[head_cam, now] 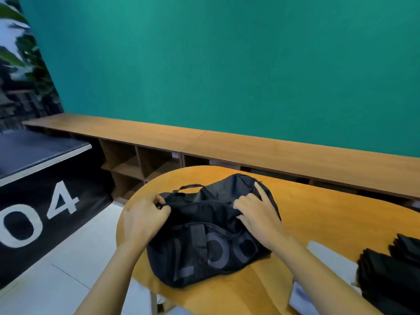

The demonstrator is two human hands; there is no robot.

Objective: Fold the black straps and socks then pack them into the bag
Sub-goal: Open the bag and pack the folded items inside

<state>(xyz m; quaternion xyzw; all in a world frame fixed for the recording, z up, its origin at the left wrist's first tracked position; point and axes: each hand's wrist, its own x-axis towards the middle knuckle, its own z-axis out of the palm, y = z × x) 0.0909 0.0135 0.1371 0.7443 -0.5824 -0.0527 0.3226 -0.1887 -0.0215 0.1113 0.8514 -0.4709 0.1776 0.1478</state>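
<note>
Black bag [211, 242], left hand [143, 221] pinching its left end with curled fingers, right hand [259, 219] bunching the top fabric, index finger poking out straight. Agree?

Reply: yep, bag's lying on the rounded end of an orange-brown wooden table [329, 219]. Off to the left a black block [34, 201] marked 04, then a long wooden shelf [250, 146] under a teal wall [227, 64].

OP: dark folded pile [391, 278] at the right edge is cut off, can't tell straps from socks.
</note>
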